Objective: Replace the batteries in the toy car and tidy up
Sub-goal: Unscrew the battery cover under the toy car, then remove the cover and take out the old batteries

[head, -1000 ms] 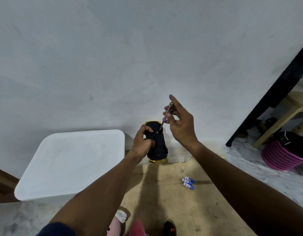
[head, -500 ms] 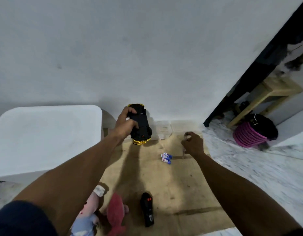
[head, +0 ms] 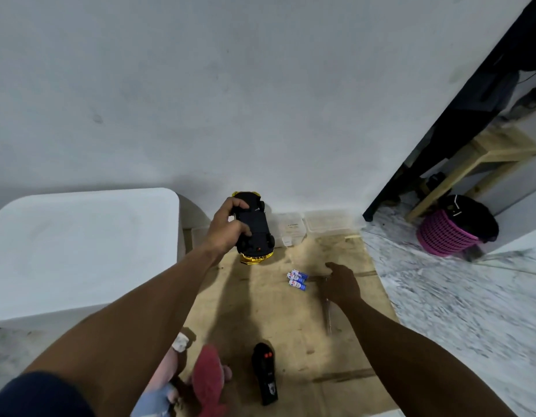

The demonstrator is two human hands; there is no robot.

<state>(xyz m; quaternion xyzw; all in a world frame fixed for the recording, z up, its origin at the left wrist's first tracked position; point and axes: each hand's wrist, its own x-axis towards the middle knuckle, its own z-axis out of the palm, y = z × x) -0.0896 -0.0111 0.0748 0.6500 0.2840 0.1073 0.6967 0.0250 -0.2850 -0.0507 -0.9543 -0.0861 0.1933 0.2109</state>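
My left hand [head: 227, 227] grips the black and gold toy car [head: 256, 233], held upside down above the wooden board [head: 290, 323], close to the wall. My right hand [head: 340, 284] is low over the board, its back toward me and one finger stretched forward. A thin screwdriver [head: 328, 316] lies blurred on the board and runs from under that hand toward me; whether the fingers still hold it is hidden. Three small blue and white batteries [head: 297, 279] lie just left of my right hand. A black remote control [head: 264, 374] rests on the board nearer to me.
A large white plastic tub [head: 80, 251] stands at the left. Two clear plastic boxes [head: 290, 228] sit against the wall behind the car. Plush toys [head: 206, 383] lie at the bottom. At the right stand a pink basket [head: 447, 236] and a wooden bench [head: 486, 158].
My right hand took the screwdriver away from the car and dropped to the board beside the batteries. The car stays in my left hand, and my view tilted downward.
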